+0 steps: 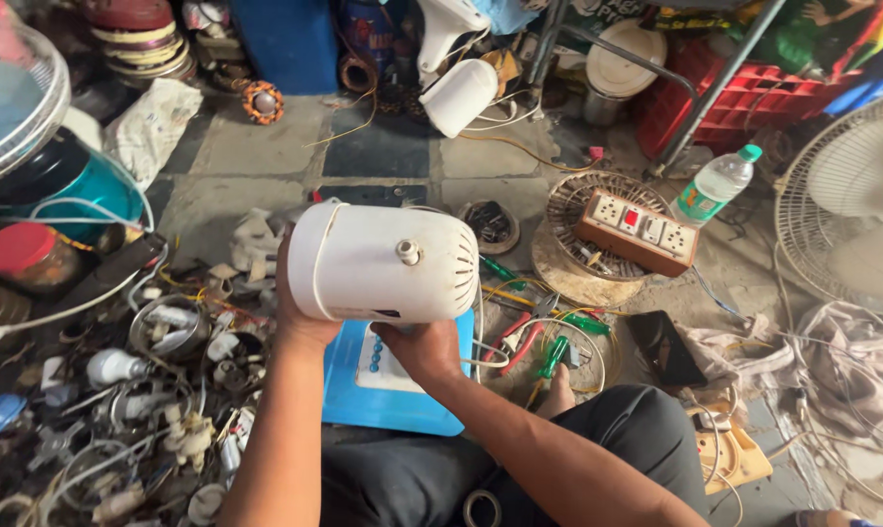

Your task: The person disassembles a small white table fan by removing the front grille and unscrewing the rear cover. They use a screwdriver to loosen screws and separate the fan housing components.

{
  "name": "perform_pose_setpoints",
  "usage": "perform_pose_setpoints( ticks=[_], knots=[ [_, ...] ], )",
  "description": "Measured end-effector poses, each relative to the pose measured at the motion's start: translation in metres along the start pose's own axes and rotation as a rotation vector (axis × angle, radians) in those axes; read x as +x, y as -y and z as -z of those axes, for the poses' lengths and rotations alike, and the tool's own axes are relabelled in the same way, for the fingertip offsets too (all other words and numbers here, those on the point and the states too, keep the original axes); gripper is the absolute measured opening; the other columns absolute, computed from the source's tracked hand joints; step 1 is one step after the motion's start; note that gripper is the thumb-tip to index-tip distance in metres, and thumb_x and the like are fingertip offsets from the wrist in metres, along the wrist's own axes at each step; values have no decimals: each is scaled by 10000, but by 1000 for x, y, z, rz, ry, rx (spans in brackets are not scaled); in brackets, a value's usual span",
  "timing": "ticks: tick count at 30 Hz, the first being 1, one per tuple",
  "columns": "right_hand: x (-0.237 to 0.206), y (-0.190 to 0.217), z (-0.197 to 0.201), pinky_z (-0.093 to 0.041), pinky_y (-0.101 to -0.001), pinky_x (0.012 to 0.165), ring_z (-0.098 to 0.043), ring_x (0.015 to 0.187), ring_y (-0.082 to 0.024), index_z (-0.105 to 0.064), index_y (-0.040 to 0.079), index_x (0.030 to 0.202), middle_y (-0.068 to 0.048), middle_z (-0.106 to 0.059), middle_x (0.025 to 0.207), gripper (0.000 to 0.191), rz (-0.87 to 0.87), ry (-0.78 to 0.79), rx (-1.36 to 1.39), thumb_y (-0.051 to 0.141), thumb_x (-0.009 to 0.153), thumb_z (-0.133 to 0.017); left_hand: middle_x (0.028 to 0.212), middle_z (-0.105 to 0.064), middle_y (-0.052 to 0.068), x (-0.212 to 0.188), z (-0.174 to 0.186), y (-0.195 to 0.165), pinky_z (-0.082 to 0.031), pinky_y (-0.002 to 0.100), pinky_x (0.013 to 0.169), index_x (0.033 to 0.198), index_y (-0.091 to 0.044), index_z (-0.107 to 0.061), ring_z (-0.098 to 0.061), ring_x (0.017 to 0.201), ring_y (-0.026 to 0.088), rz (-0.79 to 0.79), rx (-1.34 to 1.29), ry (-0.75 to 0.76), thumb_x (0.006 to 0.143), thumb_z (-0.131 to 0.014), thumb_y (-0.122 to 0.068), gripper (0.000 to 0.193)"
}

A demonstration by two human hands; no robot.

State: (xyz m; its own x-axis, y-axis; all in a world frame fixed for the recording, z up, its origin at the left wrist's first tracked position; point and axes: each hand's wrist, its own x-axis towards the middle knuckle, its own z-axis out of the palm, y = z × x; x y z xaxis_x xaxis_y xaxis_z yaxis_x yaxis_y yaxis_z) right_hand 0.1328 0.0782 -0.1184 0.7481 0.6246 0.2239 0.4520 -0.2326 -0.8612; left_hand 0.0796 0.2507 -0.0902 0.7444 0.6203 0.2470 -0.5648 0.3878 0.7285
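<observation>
- The white fan motor cover (381, 262) is held up in front of the person, above the blue panel (399, 390) that lies on the floor between their knees; its domed, slotted end with a small knob points right.
- The left hand (300, 312) wraps round the cover's left rim from behind, thumb and palm pressed to the shell; most of its fingers are hidden on the far side.
- The right hand (424, 349) grips the cover from below, fingers curled up against its underside, so both hands are clamped on it.
- Both forearms rise from the bottom edge of the view, the left nearly straight up, the right slanting in from the lower right across the dark trousers.
- The blue panel is partly covered by the hands; only a white strip with a row of buttons shows.
- Just right of the hands lie red-handled pliers (521, 337) and a green screwdriver (554, 354) among looped white wire, with a bare foot beside them.
- Farther right sit a brown socket board (636, 231) on a round wire guard, a clear bottle with a green cap (717, 182), and a dark phone (664, 347) on the floor.
- To the left is a heap of small parts and wires (158, 390), too tangled to sort out piece by piece.
- A white fan grille (841, 205) is cut off at the right edge, another at the upper left corner.
- A white fan body (458, 95) lies on the floor at the top.
</observation>
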Motion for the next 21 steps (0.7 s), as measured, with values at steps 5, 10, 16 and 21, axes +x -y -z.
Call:
perform_pose_setpoints(
  ticks=[5, 10, 16, 21],
  knots=[
    [30, -7, 17, -582, -372, 907, -743, 1056, -264, -706, 78, 1166, -109, -774, 1115, 561, 112, 65, 49, 214, 660, -907, 1212, -650, 136, 4, -10, 12, -562, 387, 917, 1338, 23, -574, -650, 1114, 243, -14, -201, -143, 1119, -502, -349, 437],
    [113, -11, 70, -491, -403, 1035, -658, 1181, -284, -673, 88, 1264, -128, -713, 1254, 755, 246, 468, -174, 289, 583, -929, 1508, -476, 193, -18, -58, 47, -428, 448, 1200, 1563, 23, -313, -520, 1407, 309, -750, 938, -461, 1068, -616, -404, 720],
    [190, -31, 85, -480, -384, 1099, -629, 1275, -231, -665, 145, 1363, -96, -687, 1387, 660, 378, 744, -180, 348, 766, -862, 1537, -353, 239, -44, -110, 62, -373, 464, 1161, 1593, -18, -29, -437, 1398, 337, -484, 375, -221, 891, -793, -190, 1051],
    [205, -44, 82, -485, -382, 1099, -612, 1282, -200, -644, 143, 1371, -94, -674, 1396, 630, 301, 822, 87, 220, 779, -846, 1477, -459, 249, -33, -107, 60, -503, 452, 1102, 1589, 13, -170, -562, 1324, 349, -564, 720, -299, 878, -858, -236, 1020]
  ],
)
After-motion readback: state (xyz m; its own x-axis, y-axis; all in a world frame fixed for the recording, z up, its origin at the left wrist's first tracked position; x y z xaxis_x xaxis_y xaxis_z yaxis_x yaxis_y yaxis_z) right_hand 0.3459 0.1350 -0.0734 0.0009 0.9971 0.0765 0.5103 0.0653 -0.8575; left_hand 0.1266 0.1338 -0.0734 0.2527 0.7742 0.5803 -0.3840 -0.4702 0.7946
